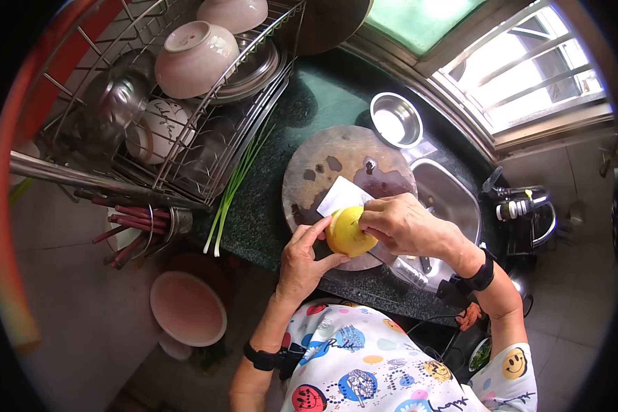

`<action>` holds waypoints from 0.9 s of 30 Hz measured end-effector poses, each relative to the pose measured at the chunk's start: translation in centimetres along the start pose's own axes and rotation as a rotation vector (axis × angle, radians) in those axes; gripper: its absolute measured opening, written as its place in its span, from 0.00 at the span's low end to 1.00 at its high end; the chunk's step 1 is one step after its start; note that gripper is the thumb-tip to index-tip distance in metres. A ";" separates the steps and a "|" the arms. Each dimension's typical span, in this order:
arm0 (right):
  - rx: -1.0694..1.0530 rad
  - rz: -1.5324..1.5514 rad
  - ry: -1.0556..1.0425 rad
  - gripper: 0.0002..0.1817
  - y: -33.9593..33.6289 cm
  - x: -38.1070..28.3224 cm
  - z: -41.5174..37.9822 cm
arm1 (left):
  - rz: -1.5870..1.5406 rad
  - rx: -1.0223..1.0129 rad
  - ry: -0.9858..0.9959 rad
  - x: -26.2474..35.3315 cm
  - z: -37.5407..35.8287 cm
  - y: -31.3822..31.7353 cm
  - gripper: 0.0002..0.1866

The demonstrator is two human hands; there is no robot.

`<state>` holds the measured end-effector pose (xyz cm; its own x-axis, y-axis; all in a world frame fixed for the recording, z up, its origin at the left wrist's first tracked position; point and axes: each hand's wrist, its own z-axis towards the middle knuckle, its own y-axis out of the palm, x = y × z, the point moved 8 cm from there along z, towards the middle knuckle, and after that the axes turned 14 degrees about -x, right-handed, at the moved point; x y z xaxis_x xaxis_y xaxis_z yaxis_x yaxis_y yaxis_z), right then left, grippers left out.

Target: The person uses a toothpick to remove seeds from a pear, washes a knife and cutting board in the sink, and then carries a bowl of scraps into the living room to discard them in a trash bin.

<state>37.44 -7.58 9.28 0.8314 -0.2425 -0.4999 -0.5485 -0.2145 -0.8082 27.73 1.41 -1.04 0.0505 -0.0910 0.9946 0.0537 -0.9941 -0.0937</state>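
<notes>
A round yellow fruit (350, 232), with a small dark mark on its skin, is held just over the near part of a round wooden chopping board (309, 158). My left hand (302, 255) grips its left side between thumb and fingers. From the right, my right hand (408, 223) presses bent, closed fingers against the fruit's upper right; whatever lies under those fingertips is hidden. Behind the fruit, a flat pale blade-like piece (339, 195) lies on the board, partly covered by the fruit and hand. Wet dark patches mark the wood.
Spring onions (239, 182) lie left of the board, beside a wire dish rack (220, 89) with bowls. A steel bowl (396, 120) stands at the board's far right. The sink (460, 199) is to the right. Chopsticks (141, 220) stand in a holder at left.
</notes>
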 end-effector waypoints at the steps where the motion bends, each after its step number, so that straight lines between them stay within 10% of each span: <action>1: -0.035 -0.030 -0.015 0.08 -0.2 -0.3 0.2 | -0.003 0.000 -0.001 -0.1 0.0 0.0 0.37; 27: -0.172 -0.180 -0.161 0.13 0.1 -0.9 2.1 | 0.049 0.007 -0.031 0.5 0.1 0.0 0.37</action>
<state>36.82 -5.39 8.99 0.9127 -0.0353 -0.4072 -0.3861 -0.4009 -0.8308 27.85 1.36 -0.60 0.0838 -0.1380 0.9869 0.0571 -0.9881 -0.1430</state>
